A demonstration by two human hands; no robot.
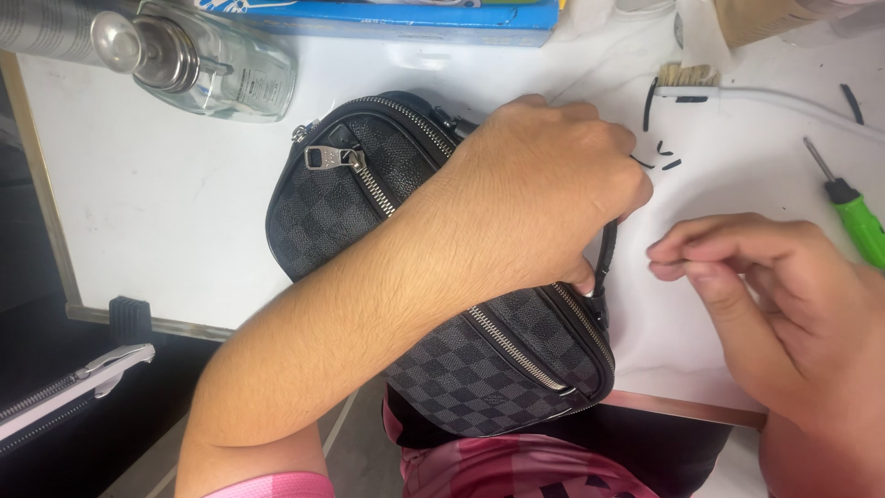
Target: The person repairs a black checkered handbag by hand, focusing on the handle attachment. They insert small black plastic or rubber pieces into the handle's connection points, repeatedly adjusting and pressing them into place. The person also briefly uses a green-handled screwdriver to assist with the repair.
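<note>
A dark grey checkered pouch bag point(336, 207) with silver zippers lies on a white table point(157, 203). My left hand point(544, 184) reaches across the bag and grips its thin black strap point(606, 258) at the bag's right side. To the right, my right hand point(747, 277) hovers with thumb and fingertips pinched together close to the strap; whether anything tiny is between them cannot be seen.
A glass bottle with a metal cap point(198, 60) lies at the back left, next to a blue box point(406, 18). A white brush point(737, 88) and a green-handled screwdriver point(853, 217) lie at the right, with small black scraps point(662, 155). The table edge point(682, 406) runs near me.
</note>
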